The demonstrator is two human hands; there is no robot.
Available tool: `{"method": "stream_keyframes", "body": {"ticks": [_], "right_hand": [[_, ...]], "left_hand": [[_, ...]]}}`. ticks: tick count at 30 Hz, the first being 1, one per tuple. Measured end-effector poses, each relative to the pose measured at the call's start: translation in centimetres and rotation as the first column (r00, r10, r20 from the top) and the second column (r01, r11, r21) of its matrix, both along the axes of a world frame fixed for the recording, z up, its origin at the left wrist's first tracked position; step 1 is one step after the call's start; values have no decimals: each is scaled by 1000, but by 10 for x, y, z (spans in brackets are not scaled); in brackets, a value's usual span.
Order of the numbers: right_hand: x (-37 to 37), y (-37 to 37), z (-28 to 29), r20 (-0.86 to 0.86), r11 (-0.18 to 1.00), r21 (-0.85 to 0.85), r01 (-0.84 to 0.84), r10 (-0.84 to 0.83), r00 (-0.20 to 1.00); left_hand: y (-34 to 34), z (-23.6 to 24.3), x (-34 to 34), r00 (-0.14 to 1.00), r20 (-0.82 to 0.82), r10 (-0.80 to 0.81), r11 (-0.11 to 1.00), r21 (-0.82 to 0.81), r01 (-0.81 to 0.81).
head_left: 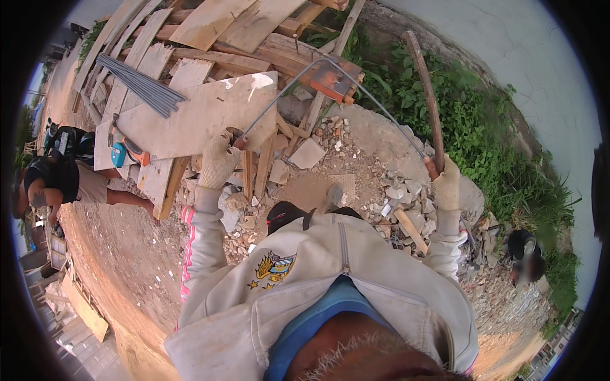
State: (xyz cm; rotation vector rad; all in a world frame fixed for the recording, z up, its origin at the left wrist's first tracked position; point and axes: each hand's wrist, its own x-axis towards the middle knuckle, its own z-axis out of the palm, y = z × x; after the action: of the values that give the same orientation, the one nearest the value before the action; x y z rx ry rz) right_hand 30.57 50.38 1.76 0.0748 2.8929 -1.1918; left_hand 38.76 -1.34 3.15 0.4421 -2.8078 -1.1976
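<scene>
My left hand [219,159], in a cream knitted glove, is closed on a short rusty end piece on one end of a grey metal rod [279,95]. The rod is bent round at a small steel block with upright pins [333,79] on the timbers. My right hand [447,181], also gloved, is closed at the rod's other end, by a similar rusty piece [431,166]. A long brown pipe or pole [422,82] rises from this hand. Left of my left hand, an orange-and-teal tool [127,149] lies on a pale board [184,127].
Stacked boards [216,25] and a bundle of grey rods [140,86] are upper left. A person [70,184] stands by a motorbike [67,140] at far left; another [524,254] is at right. Rubble [387,197] covers ground below the rod. Weeds [457,108] line a grey wall [534,70].
</scene>
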Motion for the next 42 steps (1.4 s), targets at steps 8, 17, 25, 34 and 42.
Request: {"method": "stream_keyframes", "body": {"ticks": [8,17,25,34,42], "right_hand": [[5,-3,8,-49,991,128,-28,35,998],[10,-10,14,55,999,38,21,-23,998],[7,-11,17,91,998,50,40,-44,995],[-20,-5,11,-61,999,41,-24,26,998],[-25,-35,11,-10,998,38,-59,60,998]], "left_hand": [[-1,13,-1,991,-61,-119,938,-335,92],[-35,18,-19,989,57,-136,890,-432,148],[-39,-3,-20,995,77,-69,942,-325,90],[-16,0,8,994,-107,-36,922,-388,-8],[-42,-3,-12,997,-72,-29,847,-531,-14]]}}
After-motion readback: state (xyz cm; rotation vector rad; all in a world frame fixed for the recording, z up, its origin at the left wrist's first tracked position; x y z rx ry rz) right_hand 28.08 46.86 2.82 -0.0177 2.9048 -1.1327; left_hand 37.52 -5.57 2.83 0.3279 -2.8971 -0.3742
